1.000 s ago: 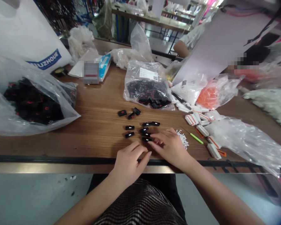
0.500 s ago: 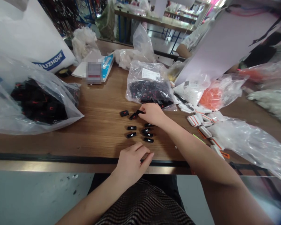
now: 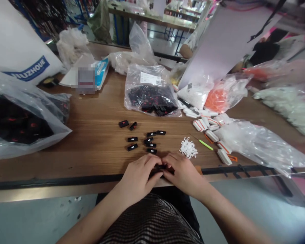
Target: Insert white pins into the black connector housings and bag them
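My left hand [image 3: 138,176] and my right hand [image 3: 181,171] meet at the near edge of the wooden table [image 3: 96,135], fingers curled round a small black part [image 3: 160,167] held between them. Just beyond the fingers lie several small black clips [image 3: 142,137] with red marks, loose on the wood. A little pile of tiny white pieces [image 3: 188,148] sits to the right of them, beside a thin green stick [image 3: 205,144].
A clear bag of black clips [image 3: 152,98] lies behind the loose ones. A larger bag of black parts [image 3: 17,118] fills the left. White and orange parts [image 3: 210,130] and crumpled plastic bags [image 3: 256,144] spread along the right. Another person's arm [image 3: 185,51] shows far behind.
My right hand came back from the far clips to the table's near edge and joined my left hand on a black part. The camera view shifted slightly.
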Available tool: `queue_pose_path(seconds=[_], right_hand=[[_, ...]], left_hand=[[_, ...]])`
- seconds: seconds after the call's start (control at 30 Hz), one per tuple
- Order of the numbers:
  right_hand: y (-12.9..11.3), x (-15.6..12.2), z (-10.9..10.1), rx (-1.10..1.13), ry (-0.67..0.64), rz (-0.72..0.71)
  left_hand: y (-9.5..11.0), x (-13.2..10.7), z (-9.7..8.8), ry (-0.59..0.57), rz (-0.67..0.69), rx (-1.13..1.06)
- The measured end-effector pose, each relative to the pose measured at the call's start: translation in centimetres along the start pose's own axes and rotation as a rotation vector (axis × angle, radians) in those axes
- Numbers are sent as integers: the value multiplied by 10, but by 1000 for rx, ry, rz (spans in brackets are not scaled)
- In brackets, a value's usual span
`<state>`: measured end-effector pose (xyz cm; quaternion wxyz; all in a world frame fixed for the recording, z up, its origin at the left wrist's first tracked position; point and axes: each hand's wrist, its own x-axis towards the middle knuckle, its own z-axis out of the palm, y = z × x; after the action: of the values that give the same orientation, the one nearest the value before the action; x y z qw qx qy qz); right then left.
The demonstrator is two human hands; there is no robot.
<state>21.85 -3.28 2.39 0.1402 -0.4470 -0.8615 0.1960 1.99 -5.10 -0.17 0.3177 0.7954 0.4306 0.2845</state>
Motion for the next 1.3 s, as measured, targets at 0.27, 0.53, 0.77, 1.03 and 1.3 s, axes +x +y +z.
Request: queue_pose_path(seconds=[0.27, 0.53, 0.77, 1.03, 1.3], right_hand=[[62, -11, -47, 44, 208, 300], [115, -3, -67, -88, 50, 464], [125, -2, -70, -125, 54, 586], [140, -9, -75, -28, 37, 570], [130, -10, -70, -31, 63, 518]], left_hand=[[-4, 3, 5, -12, 10, 72], [-2, 2, 6, 9, 51, 122], [5, 6, 18, 63, 19, 202], [0, 4, 21, 99, 49, 185], [1, 2, 20, 111, 17, 156]])
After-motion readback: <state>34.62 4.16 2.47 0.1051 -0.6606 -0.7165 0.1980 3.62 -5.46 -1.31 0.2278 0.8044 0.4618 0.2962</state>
